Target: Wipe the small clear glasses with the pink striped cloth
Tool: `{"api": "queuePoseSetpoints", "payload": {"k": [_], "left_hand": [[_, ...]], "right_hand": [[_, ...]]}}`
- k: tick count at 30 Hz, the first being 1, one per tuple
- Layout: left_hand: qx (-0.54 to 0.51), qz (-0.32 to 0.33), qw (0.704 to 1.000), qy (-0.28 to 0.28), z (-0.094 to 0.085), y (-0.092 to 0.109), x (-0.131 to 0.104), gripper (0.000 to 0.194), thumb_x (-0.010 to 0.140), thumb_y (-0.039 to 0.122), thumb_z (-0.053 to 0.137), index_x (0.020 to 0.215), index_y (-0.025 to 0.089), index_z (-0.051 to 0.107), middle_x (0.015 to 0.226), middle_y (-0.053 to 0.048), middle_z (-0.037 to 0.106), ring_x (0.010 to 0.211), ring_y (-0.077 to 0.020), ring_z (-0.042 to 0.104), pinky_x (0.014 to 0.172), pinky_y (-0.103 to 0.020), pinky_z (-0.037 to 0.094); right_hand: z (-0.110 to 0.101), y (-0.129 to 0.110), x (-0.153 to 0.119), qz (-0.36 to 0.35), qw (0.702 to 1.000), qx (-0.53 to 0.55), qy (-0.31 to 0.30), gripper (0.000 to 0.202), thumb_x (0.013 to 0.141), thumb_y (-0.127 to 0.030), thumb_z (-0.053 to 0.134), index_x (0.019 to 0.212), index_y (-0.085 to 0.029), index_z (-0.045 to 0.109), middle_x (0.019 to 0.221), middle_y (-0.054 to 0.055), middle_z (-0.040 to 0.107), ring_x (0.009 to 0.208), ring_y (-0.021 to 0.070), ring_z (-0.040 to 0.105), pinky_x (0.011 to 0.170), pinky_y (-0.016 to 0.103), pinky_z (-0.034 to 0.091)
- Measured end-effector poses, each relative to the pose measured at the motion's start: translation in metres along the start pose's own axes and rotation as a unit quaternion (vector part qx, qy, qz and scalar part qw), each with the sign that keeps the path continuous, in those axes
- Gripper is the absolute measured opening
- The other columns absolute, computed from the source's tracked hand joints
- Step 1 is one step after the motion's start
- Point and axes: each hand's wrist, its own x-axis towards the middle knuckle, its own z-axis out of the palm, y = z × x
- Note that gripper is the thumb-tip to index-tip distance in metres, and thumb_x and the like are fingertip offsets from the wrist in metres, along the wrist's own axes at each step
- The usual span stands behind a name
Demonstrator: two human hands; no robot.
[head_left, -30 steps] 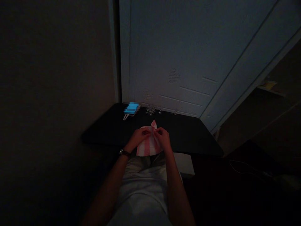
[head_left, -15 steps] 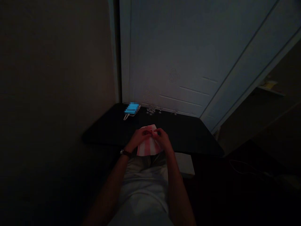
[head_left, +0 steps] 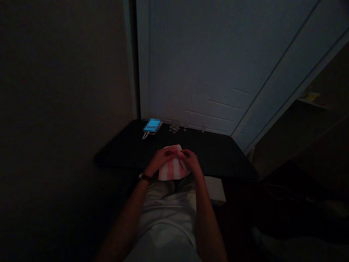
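Item 1. Lap and forearms: pale trousers in the foreground, both forearms running up from the lower edge toward the desk.

Item 2. Wristwatch: dark band, on the left wrist, just short of the desk's near edge.

Item 3. Left hand: lies on the left upper part of the cloth, fingers curled inward and pinching its top edge near the middle.

Item 4. Right hand: lies on the right upper part of the cloth, fingers likewise closed on the top edge. The two hands' fingertips meet or nearly meet; the dim light does not settle which.

Item 5. Pink-and-white striped cloth: folded, lying flat at the near edge of the desk, directly before the person, between and under both hands. Stripes run near to far, so the long axis points away from the person toward the door. The near end is broader; the far end is narrower and shows just past the fingers.

Item 6. Desk: black top, set in the corner.

Item 7. Blue object: at the far left of the desk, well apart from the cloth; pixelated.

Item 8. Small clear objects: a cluster at the far edge, just right of the blue object.

Item 9. Door: pale, panelled, behind the desk.
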Motion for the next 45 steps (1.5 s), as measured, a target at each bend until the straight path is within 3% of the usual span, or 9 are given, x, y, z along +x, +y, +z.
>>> {"api": "queuePoseSetpoints", "payload": {"k": [34, 40, 45], "left_hand": [[-0.016, 0.012, 1.0, 0.011, 0.0, 0.011, -0.002, 0.028, 0.071, 0.023, 0.06, 0.098, 0.017, 0.065, 0.114, -0.006, 0.061, 0.101, -0.0193, 0.058, 0.089, -0.03, 0.044], [-0.007, 0.001, 1.0, 0.007, -0.001, 0.011, -0.002, 0.026, 0.071, 0.024, 0.06, 0.095, 0.015, 0.065, 0.1, -0.006, 0.067, 0.089, -0.0191, 0.062, 0.082, -0.029, 0.047], [-0.007, 0.007, 1.0, 0.003, 0.0, 0.009, -0.002, 0.025, 0.072, 0.022, 0.059, 0.096, 0.016, 0.065, 0.101, -0.005, 0.066, 0.088, -0.0176, 0.062, 0.08, -0.028, 0.048]], "right_hand": [[0.0, 0.0, 0.001, 0.005, 0.999, -0.038, 0.028, 0.028, 0.077, -0.044, 0.051, 0.077, -0.018, 0.062, 0.076, 0.001, 0.064, 0.07, 0.013, 0.056, 0.061, 0.021, 0.038], [-0.003, 0.003, 0.0, 0.018, 0.997, -0.054, 0.055, 0.031, 0.075, -0.045, 0.051, 0.068, -0.017, 0.058, 0.065, -0.001, 0.059, 0.062, 0.0116, 0.052, 0.056, 0.021, 0.033], [-0.004, 0.007, 0.0, 0.025, 0.997, -0.054, 0.047, 0.026, 0.074, -0.041, 0.052, 0.067, -0.017, 0.058, 0.064, -0.002, 0.058, 0.061, 0.0111, 0.05, 0.055, 0.02, 0.033]]}}
